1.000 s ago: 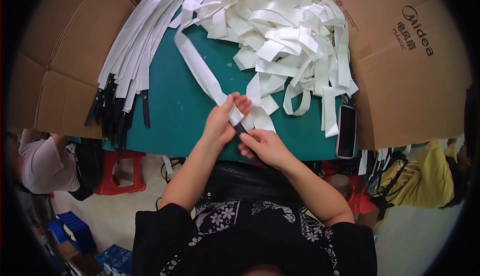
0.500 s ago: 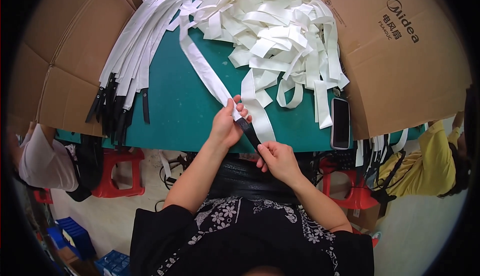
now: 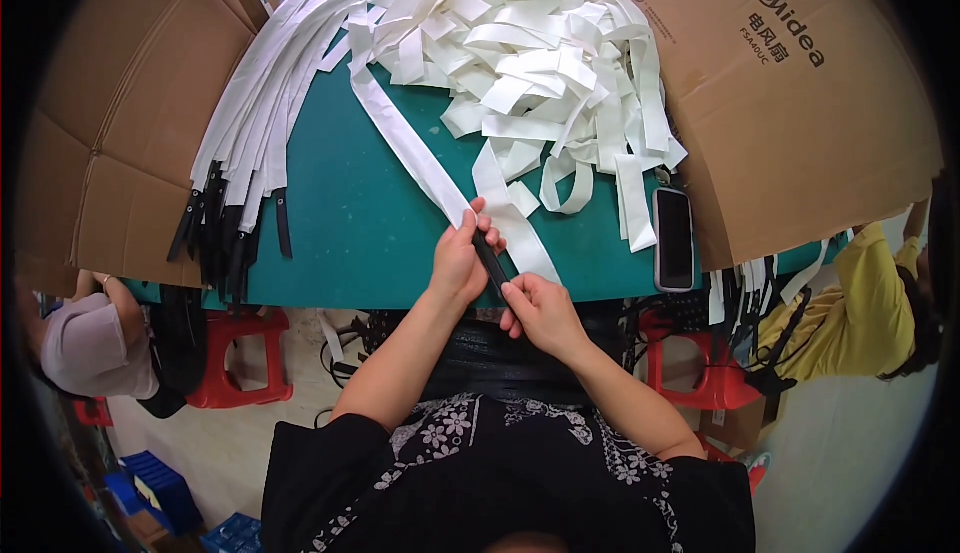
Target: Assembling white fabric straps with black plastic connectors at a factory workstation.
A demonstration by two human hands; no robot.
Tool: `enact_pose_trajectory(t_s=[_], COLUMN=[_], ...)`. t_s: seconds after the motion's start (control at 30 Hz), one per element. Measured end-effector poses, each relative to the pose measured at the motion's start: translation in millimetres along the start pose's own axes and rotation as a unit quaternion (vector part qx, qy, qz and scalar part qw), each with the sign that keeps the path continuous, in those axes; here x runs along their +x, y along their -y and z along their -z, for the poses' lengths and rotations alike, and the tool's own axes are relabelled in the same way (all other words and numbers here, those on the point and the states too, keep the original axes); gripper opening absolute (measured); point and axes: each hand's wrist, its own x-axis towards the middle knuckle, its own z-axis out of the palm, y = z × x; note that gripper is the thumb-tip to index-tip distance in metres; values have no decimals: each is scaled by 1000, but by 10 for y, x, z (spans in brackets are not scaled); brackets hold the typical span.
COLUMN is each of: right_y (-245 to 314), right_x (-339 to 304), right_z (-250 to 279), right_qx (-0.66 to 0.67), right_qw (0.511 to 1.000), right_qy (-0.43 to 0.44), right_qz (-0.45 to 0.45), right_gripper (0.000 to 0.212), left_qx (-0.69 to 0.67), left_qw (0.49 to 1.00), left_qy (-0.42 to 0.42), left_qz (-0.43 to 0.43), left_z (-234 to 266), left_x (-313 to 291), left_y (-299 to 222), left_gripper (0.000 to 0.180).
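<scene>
A long white fabric strap (image 3: 408,151) with a black end piece (image 3: 489,259) runs slantwise from the heap down to my hands at the table's near edge. My left hand (image 3: 462,258) is closed around the strap where white meets black. Lower and to the right, my right hand (image 3: 543,315) pinches the black piece close to its tip, which the fingers hide. Just beyond my right hand, a loose white strip (image 3: 518,228) lies on the green table. Sorted straps with black ends (image 3: 255,143) lie side by side at the left.
A big heap of white strips (image 3: 545,58) covers the far middle of the green tabletop (image 3: 340,223). Cardboard boxes (image 3: 125,113) stand at left and right. A phone (image 3: 673,241) lies by the right box. People sit at both sides, near red stools (image 3: 240,361).
My left hand has slid a little down the strap toward the black part. My right hand has shifted slightly up and left, so the hands are closer together.
</scene>
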Motion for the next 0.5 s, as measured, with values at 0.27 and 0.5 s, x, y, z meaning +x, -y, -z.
enact_pose_trajectory(t_s=[0.27, 0.5], right_y=[54, -29], right_x=[207, 177], right_z=[-1, -8], right_qx=[53, 8], right_qw=[998, 1000], right_qy=[-4, 5], right_qz=[22, -2], right_gripper=[24, 23], left_qx=[323, 805], left_qw=[943, 502], left_qy=[-76, -88], left_qz=[-7, -304], left_z=[-23, -138], left_x=[-331, -234], left_y=[-81, -558], left_gripper=[28, 28])
